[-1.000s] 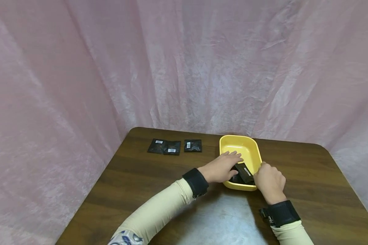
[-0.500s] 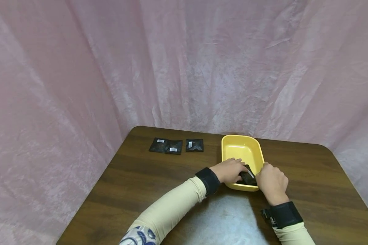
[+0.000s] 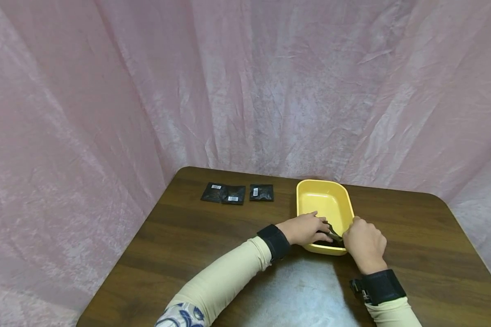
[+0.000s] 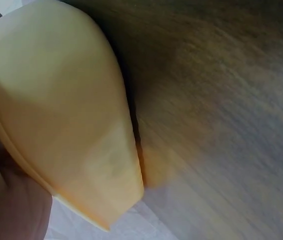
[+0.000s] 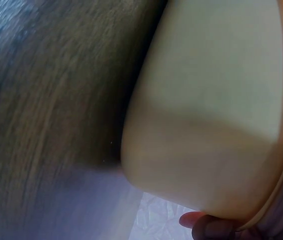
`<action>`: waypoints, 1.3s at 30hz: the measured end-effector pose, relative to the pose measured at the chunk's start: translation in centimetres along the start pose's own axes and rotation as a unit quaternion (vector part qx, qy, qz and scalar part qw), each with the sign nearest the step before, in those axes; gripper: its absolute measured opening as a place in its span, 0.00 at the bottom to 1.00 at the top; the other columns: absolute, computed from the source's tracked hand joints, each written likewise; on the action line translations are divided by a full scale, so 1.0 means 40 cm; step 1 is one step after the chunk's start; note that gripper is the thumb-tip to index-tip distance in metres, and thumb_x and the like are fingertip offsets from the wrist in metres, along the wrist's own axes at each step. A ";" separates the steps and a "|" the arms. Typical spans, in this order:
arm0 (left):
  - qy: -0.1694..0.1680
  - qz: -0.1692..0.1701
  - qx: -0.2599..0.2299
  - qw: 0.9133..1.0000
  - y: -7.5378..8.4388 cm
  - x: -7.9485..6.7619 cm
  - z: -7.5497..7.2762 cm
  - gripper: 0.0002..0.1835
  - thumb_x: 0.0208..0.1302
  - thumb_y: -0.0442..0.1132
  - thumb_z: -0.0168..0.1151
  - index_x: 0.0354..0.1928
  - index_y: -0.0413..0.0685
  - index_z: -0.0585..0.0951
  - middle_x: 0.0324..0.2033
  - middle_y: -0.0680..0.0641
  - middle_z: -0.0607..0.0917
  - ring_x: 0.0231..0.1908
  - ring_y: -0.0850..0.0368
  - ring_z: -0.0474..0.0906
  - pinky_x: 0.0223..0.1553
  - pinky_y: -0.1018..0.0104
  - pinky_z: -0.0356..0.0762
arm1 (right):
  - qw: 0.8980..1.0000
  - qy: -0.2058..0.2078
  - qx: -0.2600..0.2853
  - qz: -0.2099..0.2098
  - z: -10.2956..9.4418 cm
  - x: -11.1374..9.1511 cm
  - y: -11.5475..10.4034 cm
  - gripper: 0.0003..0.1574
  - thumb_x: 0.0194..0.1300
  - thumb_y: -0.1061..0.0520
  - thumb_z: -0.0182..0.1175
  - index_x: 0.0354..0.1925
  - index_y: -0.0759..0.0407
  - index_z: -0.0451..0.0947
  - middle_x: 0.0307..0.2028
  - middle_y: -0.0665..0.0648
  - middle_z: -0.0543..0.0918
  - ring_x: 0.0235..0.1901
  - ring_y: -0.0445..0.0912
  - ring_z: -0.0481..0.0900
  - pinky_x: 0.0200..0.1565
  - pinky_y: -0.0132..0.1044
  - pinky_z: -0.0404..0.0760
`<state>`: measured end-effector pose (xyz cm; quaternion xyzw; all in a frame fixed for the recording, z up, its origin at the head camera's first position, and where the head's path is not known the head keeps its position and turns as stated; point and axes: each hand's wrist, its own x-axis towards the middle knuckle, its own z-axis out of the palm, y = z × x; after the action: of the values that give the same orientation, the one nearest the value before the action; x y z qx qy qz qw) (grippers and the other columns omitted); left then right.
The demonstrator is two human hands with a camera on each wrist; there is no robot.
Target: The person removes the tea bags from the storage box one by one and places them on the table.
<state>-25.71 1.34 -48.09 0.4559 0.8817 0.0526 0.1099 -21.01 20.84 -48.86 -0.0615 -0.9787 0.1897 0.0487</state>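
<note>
A yellow plastic basin stands on the table, with dark sachets in its near end. My left hand reaches over its left rim, and a black sachet lies tilted between its thumb and fingers. The fingertips are partly hidden. My right hand grips the basin's right rim. In the right wrist view, fingers show at the basin's outer wall. From the left wrist, the basin's outer side covers most of the hand's work, with part of the palm below.
Two black sachets with white barcode labels touch or overlap near the table's back left. Another black sachet lies just right of them. Brown wood-grain table runs back to a pink curtain.
My left hand has moved right and deeper into the basin, closing its fingers about a sachet, which has gone from lying flat to tilted. The right hand keeps its hold on the rim.
</note>
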 end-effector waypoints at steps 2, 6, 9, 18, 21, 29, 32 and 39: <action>0.007 -0.005 -0.002 1.000 0.001 0.001 0.002 0.20 0.85 0.49 0.51 0.68 0.57 0.84 0.69 0.54 0.84 0.80 0.57 0.68 0.86 0.60 0.50 | 1.000 0.000 -0.001 -0.002 -0.001 0.000 0.000 0.13 0.70 0.60 0.53 0.37 0.71 0.79 0.24 0.67 0.80 0.22 0.62 0.79 0.21 0.51 0.70; 0.039 -0.015 0.018 0.999 0.012 0.001 0.005 0.19 0.84 0.47 0.54 0.69 0.57 0.83 0.65 0.58 0.87 0.72 0.63 0.78 0.82 0.62 0.60 | 1.000 0.004 0.002 -0.005 -0.001 -0.002 0.000 0.13 0.69 0.60 0.53 0.35 0.70 0.78 0.23 0.68 0.80 0.22 0.62 0.79 0.21 0.52 0.70; 0.055 -0.011 0.068 0.996 0.024 0.000 0.007 0.19 0.83 0.46 0.56 0.70 0.61 0.82 0.63 0.60 0.88 0.64 0.66 0.84 0.73 0.65 0.72 | 1.000 0.002 0.005 -0.006 0.001 -0.003 0.000 0.13 0.70 0.59 0.53 0.34 0.69 0.78 0.23 0.67 0.80 0.22 0.63 0.79 0.20 0.52 0.71; 0.065 -0.021 0.111 0.991 0.031 -0.003 0.008 0.17 0.81 0.46 0.59 0.64 0.69 0.86 0.58 0.64 0.90 0.59 0.68 0.84 0.62 0.67 0.76 | 1.000 0.001 0.009 -0.007 0.003 -0.001 -0.005 0.13 0.70 0.60 0.52 0.33 0.68 0.78 0.23 0.67 0.80 0.22 0.62 0.79 0.21 0.52 0.70; 0.066 -0.027 0.122 0.990 0.035 -0.009 0.004 0.16 0.81 0.47 0.60 0.63 0.69 0.86 0.59 0.64 0.89 0.64 0.65 0.82 0.71 0.61 0.74 | 1.000 0.003 0.008 -0.006 0.002 -0.002 -0.007 0.13 0.69 0.60 0.53 0.34 0.69 0.78 0.22 0.67 0.79 0.21 0.62 0.78 0.20 0.51 0.70; 0.099 -0.020 0.209 0.973 0.037 -0.028 0.000 0.12 0.80 0.49 0.60 0.56 0.72 0.88 0.56 0.69 0.89 0.67 0.65 0.80 0.76 0.55 0.70 | 1.000 0.005 0.006 -0.007 0.002 0.000 -0.009 0.12 0.67 0.60 0.54 0.36 0.70 0.78 0.24 0.69 0.81 0.23 0.64 0.80 0.21 0.53 0.71; 0.115 -0.019 0.239 0.964 0.033 -0.039 -0.002 0.12 0.81 0.47 0.59 0.55 0.72 0.89 0.55 0.68 0.90 0.63 0.67 0.82 0.72 0.60 0.71 | 1.000 0.002 0.006 -0.003 0.001 0.001 -0.007 0.12 0.68 0.60 0.54 0.37 0.69 0.79 0.24 0.68 0.81 0.23 0.63 0.79 0.21 0.53 0.71; 0.195 -0.002 0.235 0.952 0.013 -0.100 -0.035 0.15 0.80 0.42 0.58 0.60 0.65 0.88 0.54 0.65 0.91 0.60 0.67 0.83 0.67 0.68 0.74 | 1.000 -0.007 0.005 0.009 -0.001 0.001 0.001 0.12 0.68 0.60 0.53 0.38 0.68 0.79 0.26 0.68 0.82 0.25 0.64 0.81 0.23 0.53 0.71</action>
<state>-23.39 -1.62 -46.06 0.4482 0.8740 -0.0686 -0.1749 -21.04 20.91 -48.82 -0.0685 -0.9775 0.1953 0.0403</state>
